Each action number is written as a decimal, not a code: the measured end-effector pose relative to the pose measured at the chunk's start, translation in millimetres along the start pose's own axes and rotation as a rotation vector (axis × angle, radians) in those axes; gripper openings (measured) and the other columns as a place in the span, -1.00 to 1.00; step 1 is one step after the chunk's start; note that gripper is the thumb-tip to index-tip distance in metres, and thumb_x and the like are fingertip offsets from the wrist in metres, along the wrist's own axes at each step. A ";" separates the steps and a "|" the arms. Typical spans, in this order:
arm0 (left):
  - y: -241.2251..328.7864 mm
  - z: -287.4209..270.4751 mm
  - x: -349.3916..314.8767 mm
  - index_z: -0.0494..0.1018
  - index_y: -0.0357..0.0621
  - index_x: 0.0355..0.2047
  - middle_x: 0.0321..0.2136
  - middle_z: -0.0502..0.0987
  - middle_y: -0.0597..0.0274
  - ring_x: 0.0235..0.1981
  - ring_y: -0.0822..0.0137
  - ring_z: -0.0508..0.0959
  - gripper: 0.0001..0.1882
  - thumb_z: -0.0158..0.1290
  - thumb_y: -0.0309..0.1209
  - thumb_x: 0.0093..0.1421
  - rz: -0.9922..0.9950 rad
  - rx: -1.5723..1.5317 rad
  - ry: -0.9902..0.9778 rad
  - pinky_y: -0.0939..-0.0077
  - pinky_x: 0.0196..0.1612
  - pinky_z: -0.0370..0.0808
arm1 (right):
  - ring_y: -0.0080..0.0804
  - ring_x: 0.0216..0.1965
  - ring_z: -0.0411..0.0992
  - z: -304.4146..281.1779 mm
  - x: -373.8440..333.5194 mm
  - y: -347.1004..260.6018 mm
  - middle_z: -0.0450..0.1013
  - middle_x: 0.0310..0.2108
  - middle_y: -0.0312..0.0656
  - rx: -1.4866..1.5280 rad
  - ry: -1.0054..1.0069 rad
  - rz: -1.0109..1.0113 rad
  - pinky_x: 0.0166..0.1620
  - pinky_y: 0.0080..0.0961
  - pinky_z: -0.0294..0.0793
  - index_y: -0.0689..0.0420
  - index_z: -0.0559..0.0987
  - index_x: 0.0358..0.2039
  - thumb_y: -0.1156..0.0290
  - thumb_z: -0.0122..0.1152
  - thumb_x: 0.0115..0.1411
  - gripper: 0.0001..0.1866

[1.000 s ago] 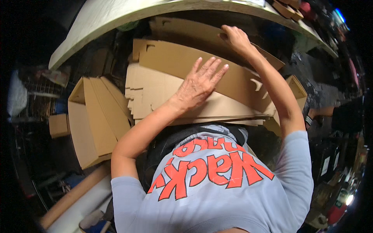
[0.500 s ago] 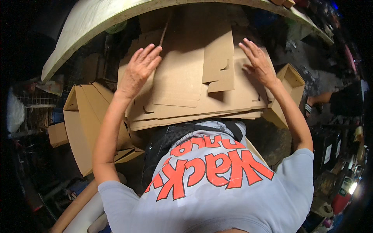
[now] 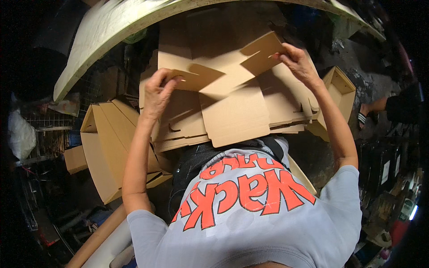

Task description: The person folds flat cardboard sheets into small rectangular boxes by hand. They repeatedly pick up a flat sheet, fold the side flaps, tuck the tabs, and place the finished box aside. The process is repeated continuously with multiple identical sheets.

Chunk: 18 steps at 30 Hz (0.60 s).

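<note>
In front of me a brown cardboard box blank [image 3: 234, 111] lies on a stack of flat cardboard blanks [image 3: 286, 96]. Its near panel reaches over the stack's front edge, toward my shirt. My left hand [image 3: 156, 91] pinches the blank's left flap [image 3: 196, 79], which stands folded up. On the other side, my right hand [image 3: 301, 67] grips the right flap [image 3: 263, 53] by its outer edge; this one is raised too. Shadows of both flaps fall across the cardboard. The fingertips are partly hidden behind the flaps.
Formed cardboard boxes stand at the left [image 3: 111, 147] and right [image 3: 335, 96] of the stack. A pale curved board [image 3: 134, 27] spans the far side. Long rolls [image 3: 100, 241] lie at the lower left. Another person's sandalled foot [image 3: 364, 116] is at the right.
Both hands were open over the cardboard; now each has closed on a flap. The flaps have been raised, and the blank's near panel has come toward me.
</note>
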<state>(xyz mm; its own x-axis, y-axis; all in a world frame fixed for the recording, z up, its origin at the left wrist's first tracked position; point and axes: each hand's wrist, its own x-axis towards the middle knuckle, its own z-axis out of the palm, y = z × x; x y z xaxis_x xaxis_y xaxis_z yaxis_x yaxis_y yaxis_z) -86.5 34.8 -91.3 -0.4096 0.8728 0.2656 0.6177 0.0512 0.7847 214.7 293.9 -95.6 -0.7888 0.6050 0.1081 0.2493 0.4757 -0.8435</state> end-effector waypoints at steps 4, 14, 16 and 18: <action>11.7 25.0 19.0 0.46 -0.16 -0.38 -0.50 0.50 0.19 -0.43 0.22 0.52 -0.84 0.20 -0.37 0.17 0.576 0.402 -0.079 0.33 -0.21 0.40 | -0.47 -0.34 0.44 15.8 8.9 -19.2 0.51 -0.40 -0.17 -0.130 -0.149 -0.155 -0.23 -0.46 0.44 0.28 0.53 -0.22 0.48 0.14 0.31 -0.87; 25.7 54.8 27.4 0.40 -0.12 -0.48 -0.65 0.44 0.14 -0.56 0.09 0.46 -0.78 0.15 -0.32 0.22 0.553 0.348 -0.131 0.29 -0.25 0.36 | -0.03 -0.30 0.54 41.3 29.3 -68.0 0.51 -0.43 0.08 -0.494 -0.375 -0.396 -0.23 -0.21 0.48 0.23 0.59 -0.27 0.41 0.09 0.22 -0.81; 26.9 55.7 26.2 0.41 -0.13 -0.47 -0.64 0.45 0.12 -0.54 0.09 0.48 -0.79 0.14 -0.32 0.23 0.531 0.372 -0.140 0.29 -0.25 0.37 | -0.04 -0.17 0.50 49.6 32.6 -69.4 0.51 -0.29 0.05 -0.722 -0.497 -0.367 -0.12 -0.24 0.45 0.20 0.52 -0.15 0.42 0.08 0.21 -0.77; 29.7 53.7 24.0 0.43 -0.14 -0.45 -0.63 0.46 0.12 -0.52 0.10 0.50 -0.80 0.14 -0.32 0.23 0.440 0.438 -0.188 0.29 -0.24 0.38 | -0.04 -0.03 0.44 54.5 30.4 -67.1 0.47 -0.12 0.02 -0.797 -0.525 -0.327 0.01 -0.23 0.40 0.16 0.46 -0.03 0.44 0.09 0.19 -0.68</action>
<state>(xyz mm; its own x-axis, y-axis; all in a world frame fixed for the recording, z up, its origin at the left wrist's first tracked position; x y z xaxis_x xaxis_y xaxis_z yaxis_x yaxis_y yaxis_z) -41.9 83.3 -91.7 0.0443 0.9255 0.3762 0.9339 -0.1721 0.3133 143.3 245.6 -64.4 -0.9854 0.1021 -0.1360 0.1276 0.9725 -0.1950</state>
